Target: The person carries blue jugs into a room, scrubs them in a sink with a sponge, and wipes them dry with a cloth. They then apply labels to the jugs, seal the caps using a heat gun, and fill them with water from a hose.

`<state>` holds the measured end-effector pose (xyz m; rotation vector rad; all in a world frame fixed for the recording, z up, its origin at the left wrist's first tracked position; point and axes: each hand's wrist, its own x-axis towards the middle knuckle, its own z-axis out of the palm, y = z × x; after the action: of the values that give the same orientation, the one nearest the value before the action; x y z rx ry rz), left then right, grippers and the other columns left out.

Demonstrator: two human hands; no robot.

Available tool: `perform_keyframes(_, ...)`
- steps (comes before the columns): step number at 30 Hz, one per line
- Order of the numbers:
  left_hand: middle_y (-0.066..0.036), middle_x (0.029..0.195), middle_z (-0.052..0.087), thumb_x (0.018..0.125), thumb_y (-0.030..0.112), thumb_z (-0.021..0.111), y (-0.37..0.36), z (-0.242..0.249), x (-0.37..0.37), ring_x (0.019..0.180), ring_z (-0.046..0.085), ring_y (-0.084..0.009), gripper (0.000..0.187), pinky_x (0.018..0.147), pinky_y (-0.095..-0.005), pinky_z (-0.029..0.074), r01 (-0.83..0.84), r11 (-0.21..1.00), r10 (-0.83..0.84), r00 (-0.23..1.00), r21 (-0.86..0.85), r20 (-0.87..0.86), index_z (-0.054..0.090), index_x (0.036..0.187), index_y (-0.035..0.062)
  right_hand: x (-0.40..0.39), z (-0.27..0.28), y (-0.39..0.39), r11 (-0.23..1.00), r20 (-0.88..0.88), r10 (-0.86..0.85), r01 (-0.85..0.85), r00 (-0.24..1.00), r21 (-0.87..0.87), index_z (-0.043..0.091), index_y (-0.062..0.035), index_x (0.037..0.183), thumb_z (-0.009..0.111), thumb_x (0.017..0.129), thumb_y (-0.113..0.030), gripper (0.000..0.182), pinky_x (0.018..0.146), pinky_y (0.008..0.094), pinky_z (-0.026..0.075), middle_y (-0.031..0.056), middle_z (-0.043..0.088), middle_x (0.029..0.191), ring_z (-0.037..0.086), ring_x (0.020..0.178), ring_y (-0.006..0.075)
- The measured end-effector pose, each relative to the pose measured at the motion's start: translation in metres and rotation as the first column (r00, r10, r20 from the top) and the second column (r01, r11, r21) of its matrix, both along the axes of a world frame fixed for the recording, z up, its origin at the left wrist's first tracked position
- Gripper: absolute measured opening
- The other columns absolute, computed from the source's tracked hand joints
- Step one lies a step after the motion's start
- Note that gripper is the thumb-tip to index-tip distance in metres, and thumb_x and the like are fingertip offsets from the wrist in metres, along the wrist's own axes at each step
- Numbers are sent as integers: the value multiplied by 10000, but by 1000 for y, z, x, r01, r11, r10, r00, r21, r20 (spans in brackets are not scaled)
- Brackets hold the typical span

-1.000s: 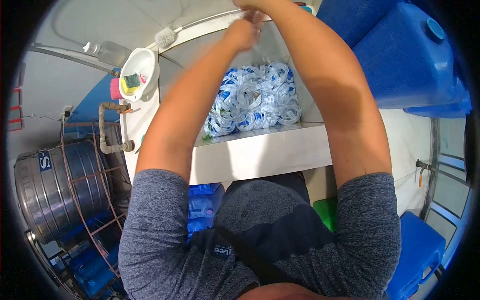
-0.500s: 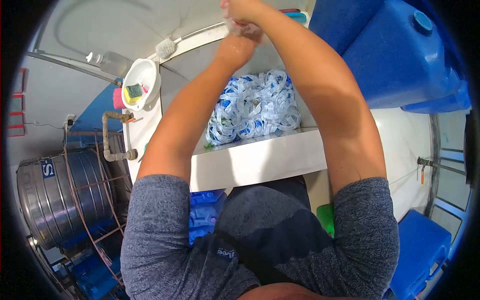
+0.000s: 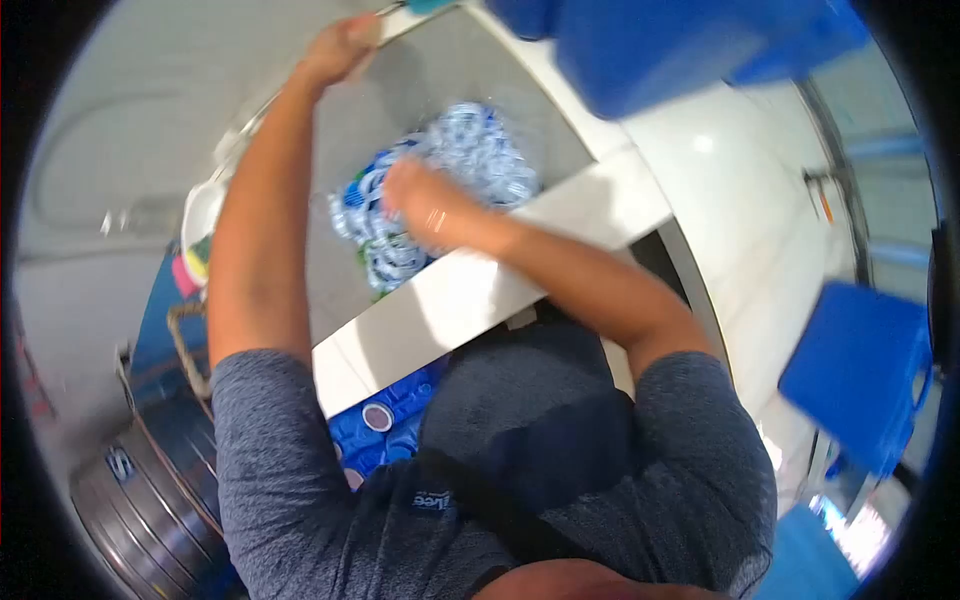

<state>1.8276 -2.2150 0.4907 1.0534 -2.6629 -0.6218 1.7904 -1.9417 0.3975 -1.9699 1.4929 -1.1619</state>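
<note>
A heap of clear ring-shaped plastic pieces with blue patches [image 3: 480, 150] lies in the grey basin [image 3: 340, 130]. Over the left part of this heap is my right hand [image 3: 425, 205], smeared by motion, so its fingers and anything in them cannot be made out. My left hand [image 3: 345, 48] is up at the basin's far left corner, beside the pale ledge. Its fingers look curled closed; what they hold, if anything, is hidden. A thin dark rod [image 3: 390, 10] shows just beyond that hand.
The white front wall of the basin [image 3: 480, 290] runs below my right forearm. Large blue jugs [image 3: 640, 50] stand at the back right, and another blue container [image 3: 860, 370] is at the right. A white bowl [image 3: 200, 215] sits left of my left arm. Blue bottles [image 3: 400, 400] are underneath.
My hands were together above the basin's far side. They have parted: the right came down to the plastic heap, the left moved leftward. The whole view has turned and shifted.
</note>
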Motion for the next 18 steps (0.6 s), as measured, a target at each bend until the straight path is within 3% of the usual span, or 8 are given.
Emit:
perform_keyframes(2,-128,1081,718,932,248,628,-27,-24,-1,905,708,-263,407,725,-349,561,-36,767,266,926,640,-267,599,1276,31,52,-9,59,919,-333,303,-181,893,349,664,-42,1169,627,844,-212,368,1008,558,452,279,551,1351,596,1156,409)
perform_keyframes(4,-141,1125,700,973,224,597,-44,-29,-5,943,702,-264,368,752,-308,567,-56,578,387,897,814,-213,583,1270,7,39,-29,115,964,-358,257,-262,898,35,566,-93,1386,632,897,-378,570,1171,541,293,218,440,1512,432,1389,376)
perform_keyframes(7,-146,1194,672,1002,200,573,-21,-23,-15,1056,675,-260,341,833,-297,571,56,326,695,662,944,-279,568,1295,25,-42,-40,145,975,-402,221,-187,889,122,488,-142,1473,598,948,-434,611,1219,536,186,183,330,1593,292,1483,360)
perform_keyframes(10,-157,1294,620,1014,188,558,-6,-9,-16,1174,626,-281,360,956,-368,561,48,258,753,615,965,-232,527,1352,66,-141,-29,166,937,-605,-252,347,755,42,549,-135,1418,618,907,-472,617,1208,592,163,192,384,1559,330,1460,368)
perform_keyframes(13,-184,1334,588,999,212,586,-25,-28,-3,1196,611,-317,415,993,-446,546,150,184,761,603,971,-238,490,1382,83,-217,5,196,674,-815,-321,721,482,161,426,-165,1518,528,979,-469,628,1211,605,104,184,265,1623,167,1529,344)
perform_keyframes(14,-184,1334,588,999,212,586,-18,-16,-3,1196,611,-317,415,993,-446,546,145,198,774,584,969,-246,490,1382,83,-257,-16,224,687,-778,-504,721,376,-96,422,-159,1521,518,986,-460,621,1205,607,119,186,313,1604,183,1523,354)
perform_keyframes(17,-169,1300,609,977,235,612,21,12,-4,1163,622,-312,432,959,-490,551,-33,188,798,588,982,-133,490,1363,85,-368,-53,287,113,-810,-587,991,3,-78,397,-61,1519,459,1002,-530,701,1158,630,206,269,329,1572,228,1494,412)
perform_keyframes(18,-150,1310,610,975,256,614,18,8,-6,1184,612,-300,432,989,-524,516,22,223,779,598,975,-192,492,1357,96,-367,-53,272,135,-804,-595,988,21,-74,397,-61,1519,459,1002,-530,701,1158,630,206,269,329,1572,228,1494,412)
